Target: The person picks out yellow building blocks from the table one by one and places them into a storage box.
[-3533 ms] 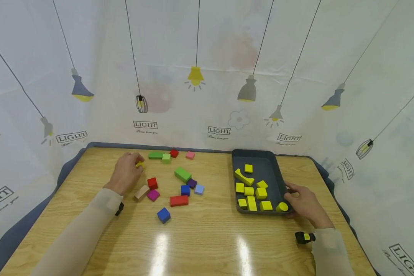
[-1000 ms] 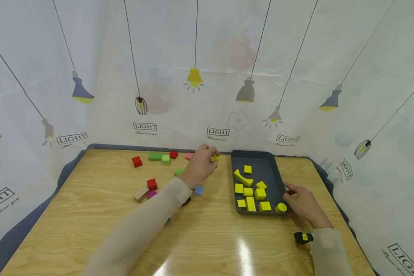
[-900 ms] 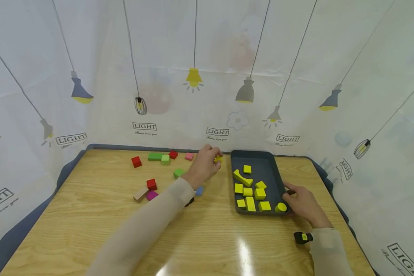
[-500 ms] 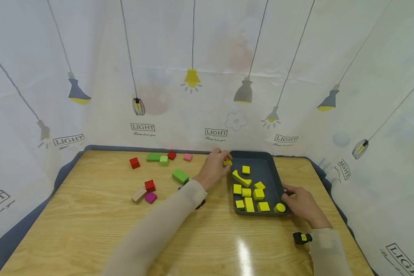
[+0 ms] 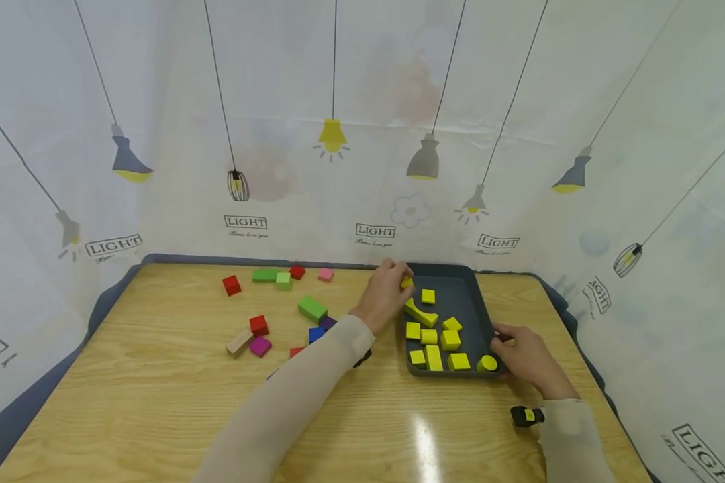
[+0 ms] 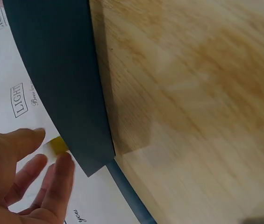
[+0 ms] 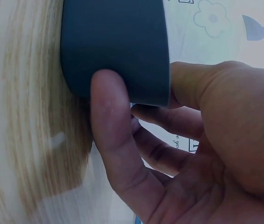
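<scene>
In the head view my left hand is over the back left corner of a dark grey tray. A yellow block is right at its fingertips. The left wrist view shows that yellow block blurred, between the spread thumb and fingers and partly hidden behind the tray's wall. My right hand grips the tray by its front right corner, thumb over the rim and a finger against the outer wall. Several yellow blocks lie inside, among them an arch-shaped block and a cylinder.
Loose blocks lie on the wooden table left of the tray: a green block, a red cube, a magenta block and a bare wood block, among others. My left forearm covers part of them. A printed cloth hangs behind.
My left hand has carried the yellow block from the table's left side rightward to the tray's back left corner, and its fingers have spread. The right hand stays on the tray.
</scene>
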A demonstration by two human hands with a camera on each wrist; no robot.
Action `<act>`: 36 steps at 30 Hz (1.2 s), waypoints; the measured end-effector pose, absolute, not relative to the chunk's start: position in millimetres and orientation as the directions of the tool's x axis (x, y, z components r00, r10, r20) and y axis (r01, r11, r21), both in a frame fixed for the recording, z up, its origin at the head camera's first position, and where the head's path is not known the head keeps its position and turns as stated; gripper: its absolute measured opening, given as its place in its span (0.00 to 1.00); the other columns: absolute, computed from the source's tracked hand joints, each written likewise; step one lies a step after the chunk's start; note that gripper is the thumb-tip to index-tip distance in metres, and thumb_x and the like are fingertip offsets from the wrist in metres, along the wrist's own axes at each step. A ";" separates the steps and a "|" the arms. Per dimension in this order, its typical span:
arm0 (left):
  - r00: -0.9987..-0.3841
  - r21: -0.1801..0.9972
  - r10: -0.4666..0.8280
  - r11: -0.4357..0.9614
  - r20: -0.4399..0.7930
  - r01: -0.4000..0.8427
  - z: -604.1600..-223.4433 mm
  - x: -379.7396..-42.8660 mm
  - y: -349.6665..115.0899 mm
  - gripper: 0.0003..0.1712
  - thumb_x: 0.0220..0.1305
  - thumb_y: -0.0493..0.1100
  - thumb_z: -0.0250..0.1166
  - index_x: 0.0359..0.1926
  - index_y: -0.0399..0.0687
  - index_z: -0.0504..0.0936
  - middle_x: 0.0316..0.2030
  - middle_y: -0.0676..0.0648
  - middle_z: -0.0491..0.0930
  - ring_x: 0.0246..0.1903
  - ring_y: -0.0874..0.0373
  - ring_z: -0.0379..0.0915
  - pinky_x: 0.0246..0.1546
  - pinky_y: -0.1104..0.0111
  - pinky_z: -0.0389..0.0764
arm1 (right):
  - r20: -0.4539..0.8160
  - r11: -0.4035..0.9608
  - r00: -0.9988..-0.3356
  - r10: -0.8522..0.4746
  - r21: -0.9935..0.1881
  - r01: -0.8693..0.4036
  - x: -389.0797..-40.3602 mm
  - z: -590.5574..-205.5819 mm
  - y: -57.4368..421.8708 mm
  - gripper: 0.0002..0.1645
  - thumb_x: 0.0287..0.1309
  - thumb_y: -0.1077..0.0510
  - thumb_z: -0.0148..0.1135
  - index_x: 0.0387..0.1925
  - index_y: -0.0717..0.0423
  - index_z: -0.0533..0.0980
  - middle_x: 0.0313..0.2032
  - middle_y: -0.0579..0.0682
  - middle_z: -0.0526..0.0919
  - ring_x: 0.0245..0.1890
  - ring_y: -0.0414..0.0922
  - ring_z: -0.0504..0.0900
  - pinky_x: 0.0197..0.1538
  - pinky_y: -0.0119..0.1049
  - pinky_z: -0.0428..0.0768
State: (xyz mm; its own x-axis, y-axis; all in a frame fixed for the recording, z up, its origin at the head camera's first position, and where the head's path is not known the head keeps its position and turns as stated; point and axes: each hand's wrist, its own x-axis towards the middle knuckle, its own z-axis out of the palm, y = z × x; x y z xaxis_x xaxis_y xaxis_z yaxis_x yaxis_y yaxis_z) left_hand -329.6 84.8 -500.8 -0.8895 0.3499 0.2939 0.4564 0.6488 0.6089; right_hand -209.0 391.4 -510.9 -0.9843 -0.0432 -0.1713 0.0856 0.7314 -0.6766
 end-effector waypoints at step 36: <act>-0.881 0.436 0.415 0.765 0.228 0.474 -471.1 -283.2 -54.9 0.16 0.84 0.48 0.74 0.64 0.47 0.92 0.59 0.41 0.89 0.44 0.51 0.90 0.43 0.59 0.93 | -0.182 0.743 -0.983 -0.037 -0.663 0.095 -206.0 -507.2 383.4 0.39 0.89 0.57 0.52 0.89 0.73 0.61 0.71 0.81 0.80 0.27 0.50 0.96 0.43 0.47 0.97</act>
State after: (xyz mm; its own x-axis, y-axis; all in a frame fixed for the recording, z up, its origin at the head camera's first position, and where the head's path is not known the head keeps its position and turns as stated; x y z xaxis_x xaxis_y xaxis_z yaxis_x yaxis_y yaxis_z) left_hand -283.2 -54.9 -471.1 -0.8806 0.4154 0.2279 0.4738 0.7654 0.4355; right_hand -206.0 383.4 -507.2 -0.9826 -0.0365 -0.1823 0.0954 0.7427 -0.6628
